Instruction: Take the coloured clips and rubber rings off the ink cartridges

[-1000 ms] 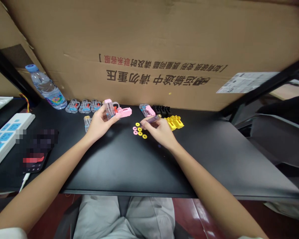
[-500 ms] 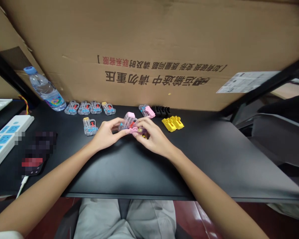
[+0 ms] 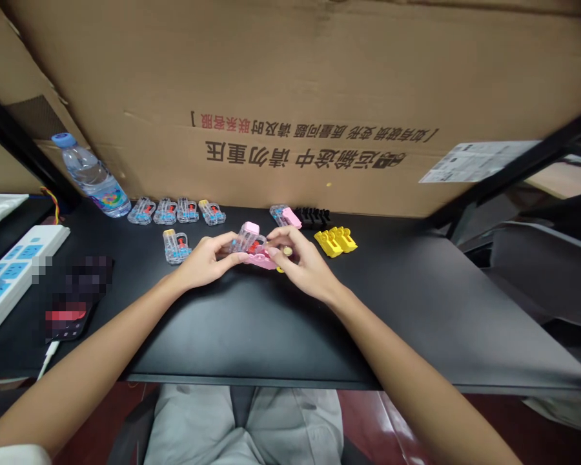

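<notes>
Both hands meet over the middle of the black table (image 3: 252,323). My left hand (image 3: 204,260) grips a small clear and pink plastic toy (image 3: 252,246) with a red part inside, its pink end lying to the right. The fingers of my right hand (image 3: 303,261) pinch that pink end, and something small and yellowish (image 3: 286,251) shows at my right fingertips. I cannot see the loose pink and yellow rings; the hands cover that spot.
Several finished clear toys (image 3: 177,210) line the back edge, one more (image 3: 175,247) stands nearer, and a pink-ended one (image 3: 285,216) lies beside black clips (image 3: 313,216) and yellow parts (image 3: 336,239). A water bottle (image 3: 94,177), a power strip (image 3: 14,274) and a phone (image 3: 72,303) are at left. A cardboard box (image 3: 319,97) walls the back.
My left hand brought the pink and clear toy down and right to the table's middle. My right hand moved left to meet it and now pinches its pink end, covering the rings.
</notes>
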Motion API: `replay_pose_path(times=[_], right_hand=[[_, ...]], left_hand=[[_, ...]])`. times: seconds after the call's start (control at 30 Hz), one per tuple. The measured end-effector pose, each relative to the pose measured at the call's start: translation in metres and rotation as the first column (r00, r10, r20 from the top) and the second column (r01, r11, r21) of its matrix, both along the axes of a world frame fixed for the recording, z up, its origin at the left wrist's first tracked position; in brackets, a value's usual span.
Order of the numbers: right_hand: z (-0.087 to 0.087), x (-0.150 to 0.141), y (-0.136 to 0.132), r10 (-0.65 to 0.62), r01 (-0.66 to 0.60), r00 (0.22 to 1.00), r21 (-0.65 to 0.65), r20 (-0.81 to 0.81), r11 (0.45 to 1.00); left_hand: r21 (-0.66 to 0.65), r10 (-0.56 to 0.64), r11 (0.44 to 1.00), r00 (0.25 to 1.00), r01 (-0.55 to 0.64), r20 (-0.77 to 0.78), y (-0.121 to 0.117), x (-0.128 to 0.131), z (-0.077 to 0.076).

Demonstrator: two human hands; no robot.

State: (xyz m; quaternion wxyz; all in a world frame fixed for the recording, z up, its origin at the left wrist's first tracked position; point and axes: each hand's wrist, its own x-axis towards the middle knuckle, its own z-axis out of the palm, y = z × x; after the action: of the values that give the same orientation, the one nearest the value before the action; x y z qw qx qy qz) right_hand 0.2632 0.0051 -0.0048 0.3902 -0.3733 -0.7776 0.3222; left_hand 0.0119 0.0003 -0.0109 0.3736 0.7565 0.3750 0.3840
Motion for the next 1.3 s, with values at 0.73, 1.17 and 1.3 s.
replay_pose_path(times=[0.73, 1.17, 1.3], right_hand=[[-0.002, 0.000, 0.003, -0.071, 0.023, 0.985, 0.297, 0.154, 0.955], [0.006, 0.012, 0.009, -0.046, 0.000, 0.974, 0.200, 0.224, 0.980], [0.014, 0.033, 0.020, -0.190, 0.138, 0.920, 0.169, 0.342, 0.976]], left_hand=[[0.084, -0.045, 0.995, 0.997, 0.050, -0.060, -0.003, 0.002, -0.001], [0.102, 0.073, 0.993, 0.988, -0.060, -0.133, 0.001, -0.009, 0.007], [0.146, 0.232, 0.968, 0.944, -0.202, -0.236, 0.004, -0.014, 0.010]])
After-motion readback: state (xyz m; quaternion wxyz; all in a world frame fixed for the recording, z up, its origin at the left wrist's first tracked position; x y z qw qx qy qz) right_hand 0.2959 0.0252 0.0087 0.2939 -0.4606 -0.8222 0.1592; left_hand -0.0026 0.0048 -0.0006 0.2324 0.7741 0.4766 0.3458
